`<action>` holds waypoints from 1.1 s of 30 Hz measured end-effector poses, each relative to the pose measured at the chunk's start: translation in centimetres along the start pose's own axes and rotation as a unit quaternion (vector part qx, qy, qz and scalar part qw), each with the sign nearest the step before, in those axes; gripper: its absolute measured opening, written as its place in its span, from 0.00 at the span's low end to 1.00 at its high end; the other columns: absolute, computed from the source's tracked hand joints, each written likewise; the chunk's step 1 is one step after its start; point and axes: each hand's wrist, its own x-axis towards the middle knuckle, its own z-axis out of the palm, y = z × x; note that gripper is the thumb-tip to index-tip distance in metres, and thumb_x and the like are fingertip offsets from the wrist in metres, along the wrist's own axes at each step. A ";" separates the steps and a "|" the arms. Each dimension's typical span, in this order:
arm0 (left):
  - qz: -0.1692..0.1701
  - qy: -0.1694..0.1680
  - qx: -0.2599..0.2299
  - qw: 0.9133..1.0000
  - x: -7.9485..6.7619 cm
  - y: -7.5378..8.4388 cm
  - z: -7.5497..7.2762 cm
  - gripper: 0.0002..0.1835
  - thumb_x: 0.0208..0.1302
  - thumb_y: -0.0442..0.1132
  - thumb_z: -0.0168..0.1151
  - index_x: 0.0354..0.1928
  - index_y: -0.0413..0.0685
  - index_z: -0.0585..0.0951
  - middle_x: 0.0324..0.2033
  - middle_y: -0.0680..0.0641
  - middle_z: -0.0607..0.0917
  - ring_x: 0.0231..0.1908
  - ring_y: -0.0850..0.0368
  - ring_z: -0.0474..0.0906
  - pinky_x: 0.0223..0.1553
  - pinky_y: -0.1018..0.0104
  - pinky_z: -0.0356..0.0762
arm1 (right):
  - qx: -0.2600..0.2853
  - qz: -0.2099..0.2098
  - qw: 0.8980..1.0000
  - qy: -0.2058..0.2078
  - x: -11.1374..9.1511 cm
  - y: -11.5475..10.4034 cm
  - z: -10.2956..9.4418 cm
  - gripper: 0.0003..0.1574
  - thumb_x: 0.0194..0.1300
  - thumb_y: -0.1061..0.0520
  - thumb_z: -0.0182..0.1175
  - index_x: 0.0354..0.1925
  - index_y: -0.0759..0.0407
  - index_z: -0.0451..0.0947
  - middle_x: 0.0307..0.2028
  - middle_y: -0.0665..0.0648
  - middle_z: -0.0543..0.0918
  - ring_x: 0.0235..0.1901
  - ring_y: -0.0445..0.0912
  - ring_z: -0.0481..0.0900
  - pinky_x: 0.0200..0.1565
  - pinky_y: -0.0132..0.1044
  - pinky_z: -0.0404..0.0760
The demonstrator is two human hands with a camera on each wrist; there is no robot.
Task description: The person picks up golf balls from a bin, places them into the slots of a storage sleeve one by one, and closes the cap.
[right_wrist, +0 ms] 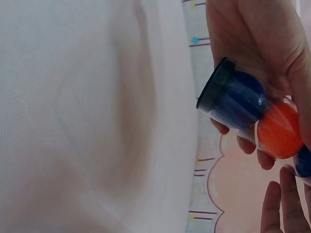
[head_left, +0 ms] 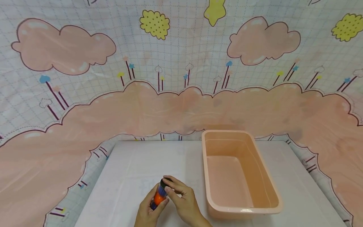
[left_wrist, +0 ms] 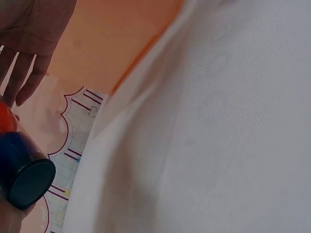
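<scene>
Between the two hands is a clear plastic tube of balls (right_wrist: 238, 104) with a black cap (head_left: 165, 182). Inside it, an orange ball (right_wrist: 280, 130) sits between two dark blue ones. My left hand (head_left: 148, 208) grips the tube's lower part, its thumb across the front. At the capped end, my right hand (head_left: 185, 200) holds the tube with thumb and fingers. The tube leans, cap up and away, above the white table. In the left wrist view the cap's flat dark face (left_wrist: 33, 183) shows, while the rest is partly cut off by the edge.
A peach plastic basin (head_left: 207, 176) stands on the white table (head_left: 136, 167), right of the hands. Nothing is visible inside it. Behind and around the table hangs a cloth (head_left: 170, 110) printed with clouds and stars.
</scene>
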 end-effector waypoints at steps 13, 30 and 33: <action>-0.029 -0.023 -0.011 0.999 0.2 0.4 -0.6 0.35 0.66 0.40 0.72 0.74 0.54 0.72 0.67 0.41 0.80 0.46 0.62 0.85 0.44 0.69 0.85 | 0.015 -0.006 0.999 -0.031 0.2 0.4 -0.1 0.19 0.79 0.51 0.56 0.64 0.46 0.82 0.69 0.46 0.77 0.71 0.51 0.73 0.66 0.29 0.74; -0.021 -0.019 -0.022 0.999 0.1 -0.2 -0.6 0.35 0.66 0.38 0.72 0.74 0.54 0.73 0.67 0.41 0.80 0.48 0.62 0.85 0.44 0.69 0.86 | 0.039 -0.013 0.998 -0.045 0.1 1.0 0.2 0.21 0.80 0.54 0.55 0.66 0.49 0.80 0.72 0.48 0.74 0.74 0.49 0.69 0.69 0.26 0.69; -0.022 -0.030 -0.011 0.999 0.0 -0.3 -0.6 0.34 0.67 0.39 0.71 0.74 0.53 0.73 0.66 0.40 0.80 0.48 0.64 0.84 0.45 0.70 0.85 | 0.019 -0.013 0.999 -0.042 -0.1 1.1 0.0 0.21 0.80 0.52 0.55 0.66 0.48 0.80 0.72 0.49 0.75 0.73 0.48 0.70 0.66 0.27 0.72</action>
